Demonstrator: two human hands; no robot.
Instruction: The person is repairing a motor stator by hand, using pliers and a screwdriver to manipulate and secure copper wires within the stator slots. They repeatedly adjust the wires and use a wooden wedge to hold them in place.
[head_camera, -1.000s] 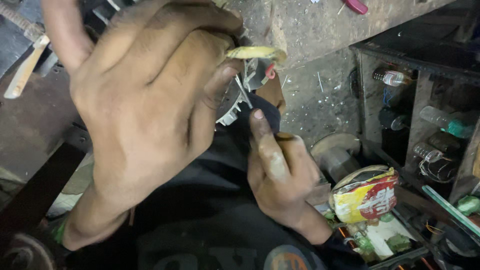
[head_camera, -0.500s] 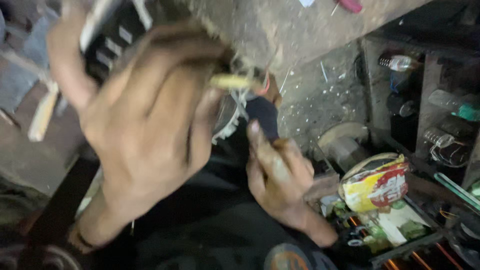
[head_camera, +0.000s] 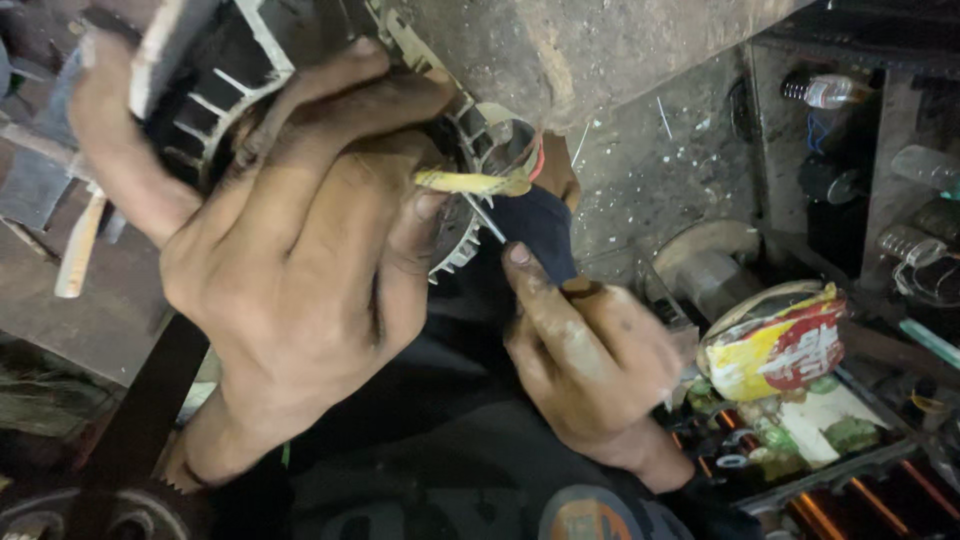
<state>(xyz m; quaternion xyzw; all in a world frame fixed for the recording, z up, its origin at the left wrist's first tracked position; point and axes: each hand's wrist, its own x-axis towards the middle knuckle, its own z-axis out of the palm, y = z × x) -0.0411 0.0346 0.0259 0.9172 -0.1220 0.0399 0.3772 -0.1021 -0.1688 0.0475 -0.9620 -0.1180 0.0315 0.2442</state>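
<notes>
- Left hand (head_camera: 290, 270): fingers wrapped over the finned motor (head_camera: 215, 60), thumb pinching a yellow strip (head_camera: 470, 182) against its rim.
- Right hand (head_camera: 590, 360): fingers closed on a thin tool (head_camera: 487, 217), tip at the motor, just below the strip.
- Crumpled packet (head_camera: 775, 340) lies right of the motor, well apart.

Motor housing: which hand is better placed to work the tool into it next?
Right, probably. The right hand already grips the tool, tip at the motor housing; the left hand is wrapped around the housing, steadying it.
</notes>
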